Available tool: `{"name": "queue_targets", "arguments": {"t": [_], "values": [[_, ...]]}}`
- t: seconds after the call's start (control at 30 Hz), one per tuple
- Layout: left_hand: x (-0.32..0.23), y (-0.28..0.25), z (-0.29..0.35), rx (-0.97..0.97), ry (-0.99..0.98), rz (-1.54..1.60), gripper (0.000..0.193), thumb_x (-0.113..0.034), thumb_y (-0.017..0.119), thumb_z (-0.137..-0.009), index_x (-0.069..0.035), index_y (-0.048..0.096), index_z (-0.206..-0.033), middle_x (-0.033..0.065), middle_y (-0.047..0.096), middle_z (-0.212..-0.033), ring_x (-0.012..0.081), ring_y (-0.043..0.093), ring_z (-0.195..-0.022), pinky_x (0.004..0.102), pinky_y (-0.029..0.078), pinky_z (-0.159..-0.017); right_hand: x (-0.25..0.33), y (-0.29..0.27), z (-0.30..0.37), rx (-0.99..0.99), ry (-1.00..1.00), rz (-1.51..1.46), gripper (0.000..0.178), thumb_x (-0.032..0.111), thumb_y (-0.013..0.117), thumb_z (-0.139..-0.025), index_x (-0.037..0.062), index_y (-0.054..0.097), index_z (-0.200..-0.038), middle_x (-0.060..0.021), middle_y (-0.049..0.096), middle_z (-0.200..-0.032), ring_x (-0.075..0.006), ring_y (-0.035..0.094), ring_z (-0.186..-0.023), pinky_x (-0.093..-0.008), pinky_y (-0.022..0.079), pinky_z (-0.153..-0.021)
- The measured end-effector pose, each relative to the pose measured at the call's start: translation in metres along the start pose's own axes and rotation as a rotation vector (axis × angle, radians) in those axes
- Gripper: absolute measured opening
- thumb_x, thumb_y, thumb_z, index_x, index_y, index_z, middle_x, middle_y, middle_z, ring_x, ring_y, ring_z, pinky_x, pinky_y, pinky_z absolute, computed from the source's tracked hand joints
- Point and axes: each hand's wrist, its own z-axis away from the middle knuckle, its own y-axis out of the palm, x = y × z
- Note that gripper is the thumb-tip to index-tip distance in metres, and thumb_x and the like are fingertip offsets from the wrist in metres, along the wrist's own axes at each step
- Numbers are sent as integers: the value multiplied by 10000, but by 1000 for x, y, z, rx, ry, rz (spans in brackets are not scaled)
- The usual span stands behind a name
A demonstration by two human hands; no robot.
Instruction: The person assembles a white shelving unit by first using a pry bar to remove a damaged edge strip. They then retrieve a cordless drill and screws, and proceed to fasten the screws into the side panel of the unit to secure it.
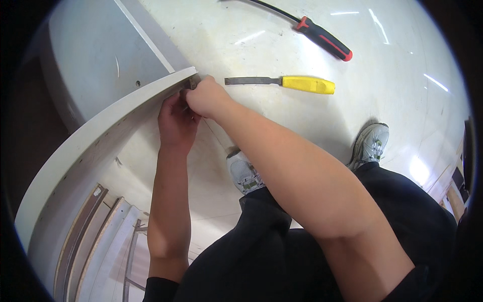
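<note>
Both hands meet at the far corner of a white panel point(126, 104) that stands on edge at my left. My right hand point(207, 97) is closed, its fingers curled against a small dark metal piece point(193, 80) at the panel's end. Just below and to the left, my left hand point(178, 118) is raised with bent fingers pinched together under the panel's inner side. What lies between the fingers is hidden by the hands. A chisel with a yellow handle point(308, 84) and flat grey blade lies on the floor to the right.
Farther off lies a tool with a black and red handle point(326, 40) and a dark shaft. A grey panel point(105, 45) sits beyond the white one. Long boards point(95, 236) and a metal frame point(132, 256) are at lower left. My shoes point(371, 143) rest on the pale glossy floor.
</note>
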Motion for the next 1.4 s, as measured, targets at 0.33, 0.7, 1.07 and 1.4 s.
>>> {"name": "queue_targets", "arguments": {"t": [0.33, 0.7, 1.07, 1.4], "values": [[-15, 45, 11, -35, 46, -660, 308, -363, 573, -929, -72, 616, -1020, 12, 602, -925, 110, 564, -794, 270, 465, -683, -11, 6, -18, 123, -114, 118, 160, 124, 622, -719, -14, 687, -767, -221, 668, -821, -381, 658, -821, -411, 534, -718], [0, 37, 14, -451, 295, -640, 296, -313, 549, -925, -57, 605, -1064, 23, 588, -959, 129, 513, -847, 286, 406, -750, 2, 13, 1, -196, -128, 274, 93, 50, 621, -752, -28, 660, -786, -216, 678, -838, -370, 673, -798, -415, 547, -684], [9, 31, 10, -472, 318, -242, 333, -251, 489, -935, -42, 585, -1176, 61, 585, -1167, 187, 537, -1067, 345, 394, -927, 8, 15, -5, -250, -208, 713, 137, 135, 616, -823, 137, 732, -750, -65, 712, -790, -236, 699, -765, -309, 533, -605], [9, 20, 18, -490, 294, -221, 292, -230, 578, -888, -71, 626, -1128, 26, 601, -1051, 153, 533, -991, 347, 363, -894, -2, 20, -14, -226, -278, 826, 168, 170, 571, -816, 126, 732, -799, -110, 705, -839, -291, 689, -797, -370, 542, -656]]}}
